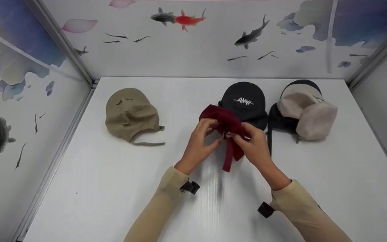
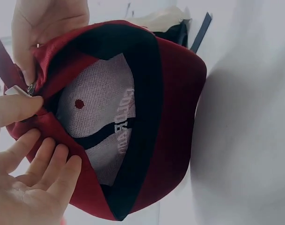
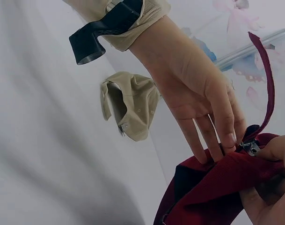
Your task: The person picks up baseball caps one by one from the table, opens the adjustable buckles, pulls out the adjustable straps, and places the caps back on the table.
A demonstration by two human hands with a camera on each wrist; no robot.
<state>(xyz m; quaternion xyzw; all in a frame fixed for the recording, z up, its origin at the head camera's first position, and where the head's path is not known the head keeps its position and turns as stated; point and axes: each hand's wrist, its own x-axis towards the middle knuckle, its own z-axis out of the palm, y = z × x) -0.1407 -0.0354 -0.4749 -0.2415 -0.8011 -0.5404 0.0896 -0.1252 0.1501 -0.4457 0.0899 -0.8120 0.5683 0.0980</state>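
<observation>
Both hands hold a dark red cap (image 1: 225,117) above the middle of the table. Its open underside, with a pale mesh lining (image 2: 102,93), shows in the left wrist view. My left hand (image 1: 198,141) pinches the cap's back edge beside a metal strap buckle (image 3: 251,148), thumb near the buckle. On the other side of the buckle, my right hand (image 1: 255,143) grips the edge between thumb and fingers. The red strap (image 1: 228,156) hangs loose below the buckle in the head view.
A khaki cap (image 1: 131,112) lies at the left on the white table (image 1: 113,191). Behind the red cap is a black cap (image 1: 244,97) with white lettering. Farther right, a beige cap (image 1: 316,117) lies on another dark cap. Printed panels (image 1: 213,60) enclose the table.
</observation>
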